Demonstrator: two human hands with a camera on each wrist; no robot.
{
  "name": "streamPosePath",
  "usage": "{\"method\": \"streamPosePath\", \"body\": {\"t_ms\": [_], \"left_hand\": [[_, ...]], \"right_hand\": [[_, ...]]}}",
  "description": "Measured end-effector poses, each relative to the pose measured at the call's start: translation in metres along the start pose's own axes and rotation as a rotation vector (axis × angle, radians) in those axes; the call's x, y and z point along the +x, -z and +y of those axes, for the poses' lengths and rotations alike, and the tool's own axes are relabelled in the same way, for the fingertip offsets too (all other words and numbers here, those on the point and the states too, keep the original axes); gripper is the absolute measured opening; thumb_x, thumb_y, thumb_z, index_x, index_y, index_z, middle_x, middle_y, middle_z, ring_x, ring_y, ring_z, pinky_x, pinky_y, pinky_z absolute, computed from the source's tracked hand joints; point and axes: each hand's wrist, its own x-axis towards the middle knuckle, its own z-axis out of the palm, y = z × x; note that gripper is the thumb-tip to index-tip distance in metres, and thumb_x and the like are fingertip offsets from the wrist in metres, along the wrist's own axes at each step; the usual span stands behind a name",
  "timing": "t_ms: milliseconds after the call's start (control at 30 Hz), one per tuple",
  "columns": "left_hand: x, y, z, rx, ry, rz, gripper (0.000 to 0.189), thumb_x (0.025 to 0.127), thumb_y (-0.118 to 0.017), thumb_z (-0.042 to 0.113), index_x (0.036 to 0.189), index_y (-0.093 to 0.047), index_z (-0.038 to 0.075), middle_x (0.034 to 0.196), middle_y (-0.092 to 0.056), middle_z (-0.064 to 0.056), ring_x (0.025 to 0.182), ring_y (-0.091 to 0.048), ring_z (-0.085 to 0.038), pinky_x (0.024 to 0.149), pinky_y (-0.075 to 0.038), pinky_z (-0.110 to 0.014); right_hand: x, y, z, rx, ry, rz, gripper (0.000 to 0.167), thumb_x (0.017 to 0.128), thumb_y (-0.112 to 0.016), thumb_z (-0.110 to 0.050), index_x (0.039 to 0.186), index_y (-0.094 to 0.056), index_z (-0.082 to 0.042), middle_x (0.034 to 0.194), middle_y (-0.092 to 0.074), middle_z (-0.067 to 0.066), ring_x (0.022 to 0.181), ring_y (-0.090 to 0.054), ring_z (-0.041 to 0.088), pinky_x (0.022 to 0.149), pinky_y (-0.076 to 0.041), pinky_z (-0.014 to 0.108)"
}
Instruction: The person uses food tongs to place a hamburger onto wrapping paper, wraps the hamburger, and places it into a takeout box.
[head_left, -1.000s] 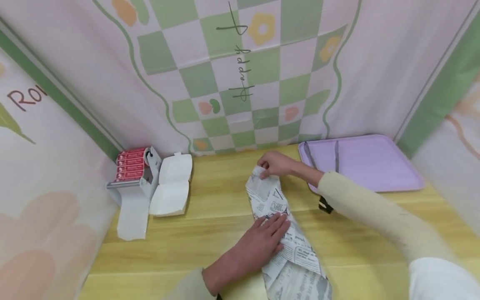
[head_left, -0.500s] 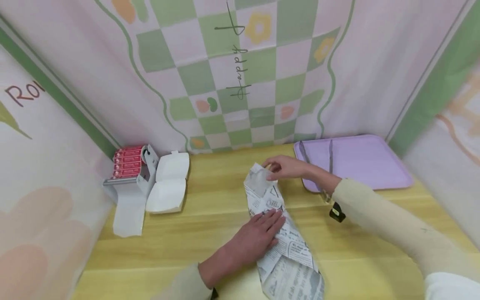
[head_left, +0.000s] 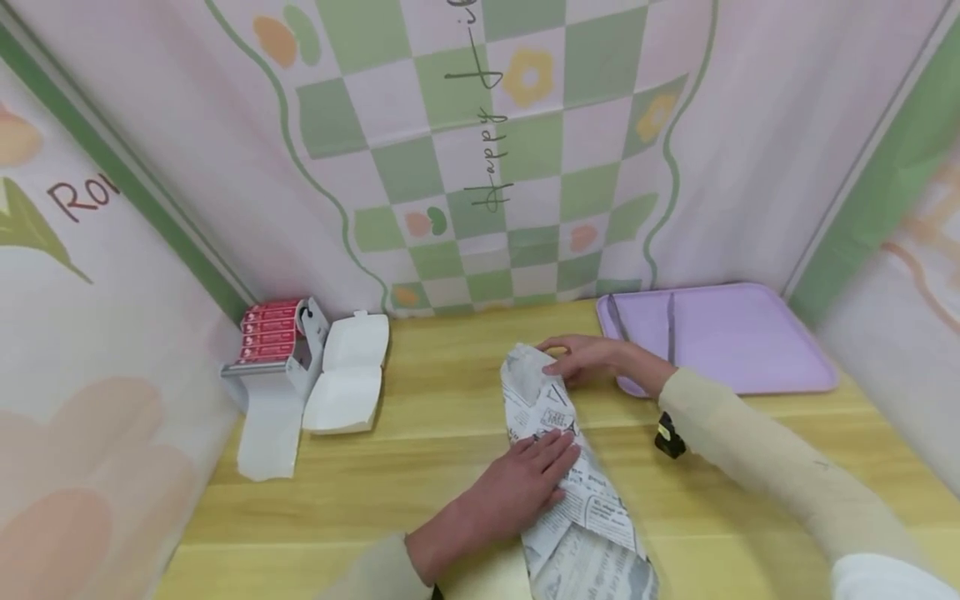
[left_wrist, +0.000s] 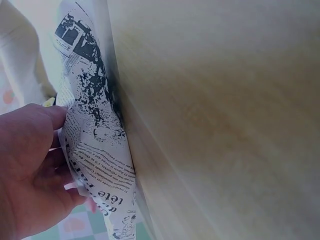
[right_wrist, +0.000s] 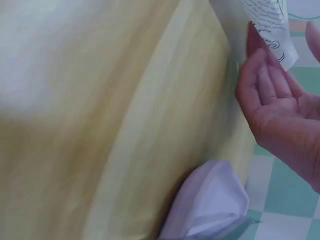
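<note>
A long bundle wrapped in newsprint-patterned paper (head_left: 600,512) lies lengthwise on the wooden table, its narrow folded end pointing toward the back wall. My left hand (head_left: 517,487) rests over the middle of the bundle with fingers extended. In the left wrist view the thumb lies along the near side of the printed wrapper (left_wrist: 97,145). My right hand (head_left: 588,358) is at the right edge of the folded end, thumb on top at the edge. The right wrist view shows its loosely bent fingers (right_wrist: 272,82) beside the paper's corner (right_wrist: 275,42), the thumb held apart. What the wrapper contains is hidden.
A lilac tray (head_left: 750,342) with two dark slim utensils stands at the back right, partly behind the right forearm. At the left are a dispenser (head_left: 273,333) with a red-patterned roll and a white strip, and an opened white carton (head_left: 347,375). A patterned curtain hangs behind.
My right hand has let go of the tip of the folded end and shifted to its right edge. The left hand stays on the bundle.
</note>
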Motion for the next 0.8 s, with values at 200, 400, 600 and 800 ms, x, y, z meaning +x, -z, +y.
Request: {"method": "streamPosePath", "body": {"t_ms": [200, 400, 600, 800], "left_hand": [[0.0, 0.003, 0.001, 0.019, -0.005, -0.004, 0.06, 0.106, -0.044, 0.041, 0.157, -0.03, 0.013, 0.162, -0.034, -0.005, 0.149, -0.034, -0.019, 0.117, -0.038, -0.036], [-0.001, 0.004, 0.001, -0.007, -0.002, -0.036, 0.06, 0.106, -0.044, 0.04, 0.158, -0.029, 0.014, 0.163, -0.032, -0.003, 0.15, -0.032, -0.018, 0.118, -0.037, -0.035], [0.0, 0.006, 0.0, -0.021, -0.019, -0.037, 0.059, 0.106, -0.044, 0.039, 0.157, -0.029, 0.014, 0.163, -0.032, -0.003, 0.15, -0.031, -0.018, 0.118, -0.036, -0.036], [0.002, 0.005, 0.002, -0.052, -0.022, -0.039, 0.059, 0.106, -0.044, 0.038, 0.158, -0.029, 0.013, 0.163, -0.031, -0.004, 0.151, -0.031, -0.019, 0.119, -0.035, -0.037]], "right_hand": [[-0.011, 0.01, 0.004, -0.152, 0.024, -0.125, 0.045, 0.095, -0.066, -0.013, 0.135, -0.046, -0.006, 0.131, -0.05, 0.019, 0.102, -0.057, 0.017, 0.083, -0.056, 0.032], [0.004, 0.023, -0.005, -0.445, 0.053, -0.275, 0.018, 0.093, -0.068, -0.008, 0.094, -0.06, 0.008, 0.078, -0.059, -0.004, 0.066, -0.051, 0.005, 0.061, -0.044, 0.017], [0.014, 0.032, -0.025, -0.601, 0.044, -0.414, 0.029, 0.095, -0.063, -0.005, 0.088, -0.053, 0.021, 0.062, -0.045, -0.002, 0.056, -0.038, 0.008, 0.057, -0.034, 0.02], [0.013, 0.035, -0.022, -0.51, -0.038, -0.354, 0.019, 0.098, -0.06, -0.01, 0.085, -0.066, 0.003, 0.066, -0.05, -0.002, 0.057, -0.038, 0.01, 0.058, -0.034, 0.021]]}}
